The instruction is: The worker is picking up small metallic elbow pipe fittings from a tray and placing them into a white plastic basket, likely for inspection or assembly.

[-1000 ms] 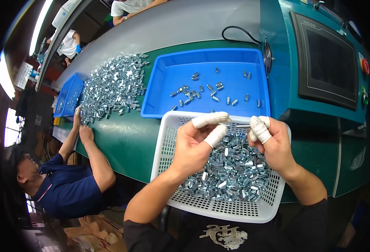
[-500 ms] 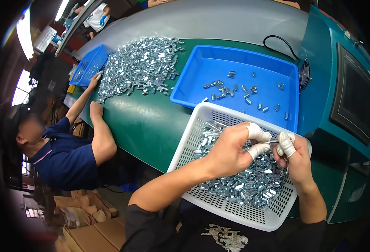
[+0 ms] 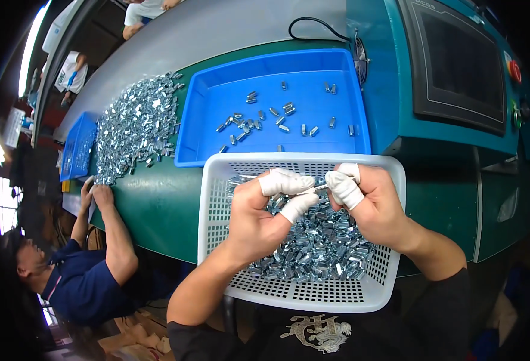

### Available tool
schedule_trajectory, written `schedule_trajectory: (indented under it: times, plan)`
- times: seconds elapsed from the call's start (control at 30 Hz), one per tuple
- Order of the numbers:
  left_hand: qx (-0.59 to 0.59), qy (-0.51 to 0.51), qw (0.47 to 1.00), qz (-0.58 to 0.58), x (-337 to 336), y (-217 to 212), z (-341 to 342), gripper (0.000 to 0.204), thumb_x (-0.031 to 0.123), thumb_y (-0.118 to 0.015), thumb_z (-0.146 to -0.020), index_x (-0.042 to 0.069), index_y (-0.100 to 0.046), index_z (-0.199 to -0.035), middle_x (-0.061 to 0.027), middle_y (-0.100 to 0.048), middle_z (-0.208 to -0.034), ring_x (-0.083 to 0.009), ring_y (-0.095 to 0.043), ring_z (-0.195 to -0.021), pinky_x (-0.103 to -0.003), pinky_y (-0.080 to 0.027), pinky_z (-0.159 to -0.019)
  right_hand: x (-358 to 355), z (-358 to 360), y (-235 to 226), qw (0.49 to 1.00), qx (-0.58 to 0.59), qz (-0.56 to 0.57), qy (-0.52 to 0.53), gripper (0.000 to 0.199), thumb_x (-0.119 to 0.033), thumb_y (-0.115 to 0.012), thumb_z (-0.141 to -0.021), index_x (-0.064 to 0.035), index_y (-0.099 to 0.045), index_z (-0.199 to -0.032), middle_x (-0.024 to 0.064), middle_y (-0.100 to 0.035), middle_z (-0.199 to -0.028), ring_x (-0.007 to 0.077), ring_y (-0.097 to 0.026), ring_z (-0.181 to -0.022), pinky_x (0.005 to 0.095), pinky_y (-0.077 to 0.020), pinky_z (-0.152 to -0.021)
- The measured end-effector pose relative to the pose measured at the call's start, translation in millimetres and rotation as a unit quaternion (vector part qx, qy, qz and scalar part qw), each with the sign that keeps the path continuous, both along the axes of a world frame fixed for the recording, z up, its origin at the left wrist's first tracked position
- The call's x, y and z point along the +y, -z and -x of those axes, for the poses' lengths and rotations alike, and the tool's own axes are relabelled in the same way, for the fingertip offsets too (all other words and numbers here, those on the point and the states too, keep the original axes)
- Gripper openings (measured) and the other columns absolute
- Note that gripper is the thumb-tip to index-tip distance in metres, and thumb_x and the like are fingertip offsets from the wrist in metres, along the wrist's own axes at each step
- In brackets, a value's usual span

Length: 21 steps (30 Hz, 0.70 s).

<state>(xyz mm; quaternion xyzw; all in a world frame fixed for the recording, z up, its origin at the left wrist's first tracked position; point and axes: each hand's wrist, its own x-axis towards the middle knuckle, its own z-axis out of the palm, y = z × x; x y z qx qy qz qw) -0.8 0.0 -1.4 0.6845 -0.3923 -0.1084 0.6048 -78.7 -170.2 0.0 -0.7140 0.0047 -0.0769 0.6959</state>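
Both hands are hovering over a white perforated basket (image 3: 216, 198) that is sitting at the near edge of a green worktable (image 3: 156, 204) and holding a heap of small shiny metal parts (image 3: 313, 246). The left hand (image 3: 259, 216), with white cots on thumb and forefinger, is pinching one end of a thin metal piece (image 3: 320, 188), and the right hand (image 3: 370, 201), fingertips also wrapped in white, is closing its thumb and forefinger on the other end; the piece is so small that its exact shape is hard to tell. It is being held just above the heap, between the two hands. Behind the basket a blue tray (image 3: 204, 120) is lying with a scatter of the same parts. Farther left a large loose pile of parts (image 3: 135, 123) is spreading over the table, where another person's hand (image 3: 102, 194) is resting at its edge.
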Motion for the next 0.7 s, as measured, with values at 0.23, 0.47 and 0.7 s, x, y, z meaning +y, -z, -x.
schedule_trajectory:
  times: [0.23,0.47,0.7]
  plan:
    - [0.217,-0.010,0.976,0.023,1,-3,8,0.018,-0.008,-0.066,-0.074,-0.003,-0.060,-0.091,-0.0109,-0.062,-0.094,-0.0166,-0.060,-0.089,-0.029,-0.049,-0.080,-1,1,-3,1.000,0.003,-0.007,-0.024,0.029,-0.014,-0.047,-0.092,-0.0015,-0.050,-0.066,-0.0004,-0.048,-0.060,0.0066,-0.043,-0.058,0.0229,-0.0360,-0.054]
    - [0.038,-0.159,0.986,-0.041,-1,6,-36,0.020,0.005,-0.063,-0.082,0.000,-0.060,-0.101,-0.0086,-0.062,-0.093,-0.0138,-0.059,-0.085,-0.025,-0.047,-0.074,-3,-5,-6,0.992,0.013,-0.095,0.083,0.034,-0.020,-0.045,-0.093,-0.0055,-0.050,-0.063,-0.0019,-0.048,-0.057,0.0011,-0.034,-0.048,0.0181,-0.0269,-0.044]
    - [-0.222,-0.112,0.948,-0.201,-8,-5,-18,0.011,0.009,-0.071,-0.074,0.003,-0.065,-0.082,-0.0066,-0.063,-0.071,-0.0133,-0.053,-0.057,-0.025,-0.041,-0.050,-7,-7,-4,0.990,0.022,-0.131,0.053,0.035,-0.021,-0.046,-0.093,-0.0059,-0.049,-0.061,-0.0022,-0.048,-0.056,0.0016,-0.034,-0.048,0.0185,-0.0274,-0.044]
